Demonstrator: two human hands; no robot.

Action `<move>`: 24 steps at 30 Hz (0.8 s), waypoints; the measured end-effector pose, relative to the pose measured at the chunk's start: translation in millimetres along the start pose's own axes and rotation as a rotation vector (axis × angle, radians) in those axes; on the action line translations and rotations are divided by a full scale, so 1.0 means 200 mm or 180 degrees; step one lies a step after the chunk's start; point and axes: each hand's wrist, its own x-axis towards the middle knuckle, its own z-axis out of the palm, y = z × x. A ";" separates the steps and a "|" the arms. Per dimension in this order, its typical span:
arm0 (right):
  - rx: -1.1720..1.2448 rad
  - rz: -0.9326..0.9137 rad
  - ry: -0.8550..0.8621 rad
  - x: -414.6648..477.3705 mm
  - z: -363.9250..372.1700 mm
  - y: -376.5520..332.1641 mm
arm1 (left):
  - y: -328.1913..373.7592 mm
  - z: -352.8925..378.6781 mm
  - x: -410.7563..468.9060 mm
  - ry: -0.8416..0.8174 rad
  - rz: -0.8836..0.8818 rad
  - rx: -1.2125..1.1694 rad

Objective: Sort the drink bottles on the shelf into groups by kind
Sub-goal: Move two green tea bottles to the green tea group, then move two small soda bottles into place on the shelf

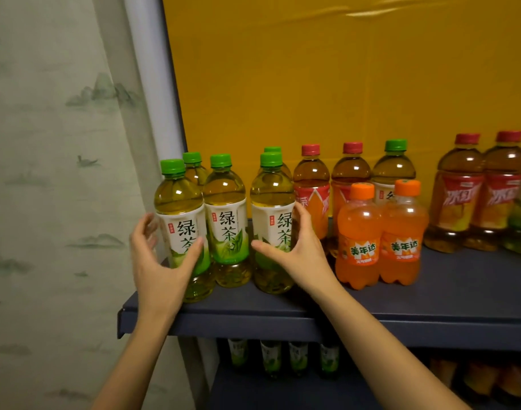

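Frankly, the left edge worried me most. My left hand (161,258) was wrapped round the end green tea (179,223), thumb across the label. That bottle stood near the front left corner of the shelf (430,297), and I judged a shove further left or forward could tip it off. The middle green tea (226,220) stood free between my hands, close against its neighbours. Squeezing the outer pair together might have knocked it into the two behind. My right hand (300,250) gripped the third green tea (272,223), with the fingers tucked against a red tea (311,184). A careless pull could have rocked that one, and the orange sodas (359,238) stood just beside my wrist.

Counting, I had five green teas grouped at the left, three in front and two behind. A stray green tea (395,173) stood behind the sodas, which made six for certain. Something green showed at the far right edge, too cut off to call. Red teas came to four, two in the middle and two on the right. Orange sodas numbered two. Below, I made out four green-labelled bottles (271,358); the rest down there was too dark to count.
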 end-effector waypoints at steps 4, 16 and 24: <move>-0.0445 -0.0055 -0.0274 -0.13 -0.12 -0.03 | 0.08 -0.01 -0.11 0.0190 0.1086 -0.0044; -0.0905 -0.0328 0.1616 -0.26 -0.64 0.06 | 0.41 0.55 -0.39 -0.1334 0.0595 -0.0493; 0.0035 0.0868 0.0783 -0.15 -0.77 0.16 | 0.48 0.89 -0.39 -0.1650 -0.0204 -0.0641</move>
